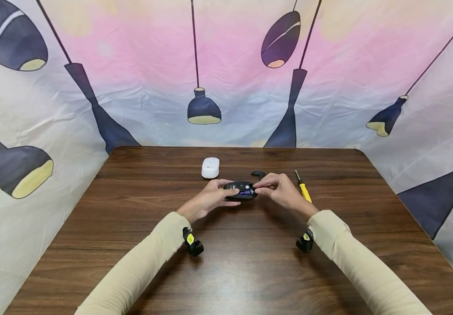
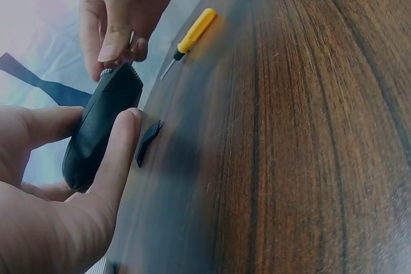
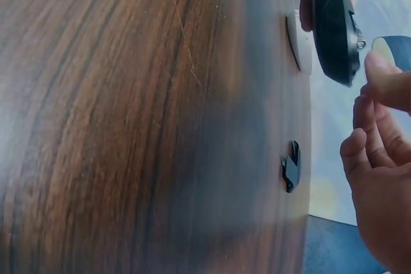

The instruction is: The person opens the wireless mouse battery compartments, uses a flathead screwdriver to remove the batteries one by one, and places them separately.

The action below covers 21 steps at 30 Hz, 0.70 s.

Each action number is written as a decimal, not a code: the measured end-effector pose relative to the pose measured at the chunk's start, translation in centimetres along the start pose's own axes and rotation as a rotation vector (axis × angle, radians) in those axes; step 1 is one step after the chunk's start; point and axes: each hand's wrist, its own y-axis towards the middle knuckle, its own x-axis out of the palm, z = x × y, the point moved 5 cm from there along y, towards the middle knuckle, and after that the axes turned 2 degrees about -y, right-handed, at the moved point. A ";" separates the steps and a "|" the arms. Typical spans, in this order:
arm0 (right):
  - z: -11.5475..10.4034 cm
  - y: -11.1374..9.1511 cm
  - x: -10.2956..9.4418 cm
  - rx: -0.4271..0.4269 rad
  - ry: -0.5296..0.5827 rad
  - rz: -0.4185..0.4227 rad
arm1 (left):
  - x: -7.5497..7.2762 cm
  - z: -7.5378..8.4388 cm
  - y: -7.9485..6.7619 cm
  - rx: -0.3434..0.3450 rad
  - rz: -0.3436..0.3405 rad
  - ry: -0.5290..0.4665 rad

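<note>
My left hand [image 1: 210,197] grips a black computer mouse [image 1: 232,197] by its left end, its underside turned up. The thumb lies across the underside and the other fingers are behind and below. A purple-blue battery [image 1: 245,192] shows in the mouse's uncovered compartment. At the right end of the mouse is my right hand [image 1: 283,192], thumb and forefinger close together beside the battery. A small silvery metal part [image 3: 361,43] stands out from the mouse near those fingertips. Whether they pinch it or only touch it is hidden. Behind the mouse lies a black curved cover [image 1: 257,174].
A white mouse [image 1: 210,168] stands on the brown wooden table [image 1: 226,253], behind the left hand. A yellow-handled screwdriver [image 1: 304,189] lies just right of the right hand, partly behind the wrist. A printed cloth [image 1: 151,78] hangs behind the table and along its sides.
</note>
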 end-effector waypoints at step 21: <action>-0.9 0.2 1.0 0.006 0.071 0.015 | 0.2 -0.3 0.6 0.029 -0.018 0.014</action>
